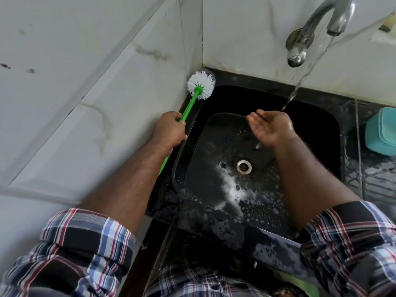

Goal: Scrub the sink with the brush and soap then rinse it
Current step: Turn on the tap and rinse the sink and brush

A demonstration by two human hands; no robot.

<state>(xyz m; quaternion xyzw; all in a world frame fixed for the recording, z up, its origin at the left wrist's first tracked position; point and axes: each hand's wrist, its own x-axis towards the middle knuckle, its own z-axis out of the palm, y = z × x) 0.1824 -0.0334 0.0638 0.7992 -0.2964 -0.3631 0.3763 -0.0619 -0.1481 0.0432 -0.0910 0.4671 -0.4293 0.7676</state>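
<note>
Green-handled brush [194, 97] with white bristles at 11 o'clock, black sink [317, 129] with white foam [232, 187], teal container [381, 131] at 3 o'clock, plaid blue-red-white sleeves [85, 243], silver tap [317, 24]

Brush [201, 85] left of sink [317, 133], tap [319, 28] behind — container [381, 131] perhaps right.

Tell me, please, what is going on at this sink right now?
A person is cleaning a black sink. The left hand grips the green handle of a brush, holding its white head up by the sink's back left corner, off the basin floor. The right hand is cupped, palm up, under the water running from the tap. Soap foam lies on the basin floor near the drain, so rinsing is not finished.
</note>
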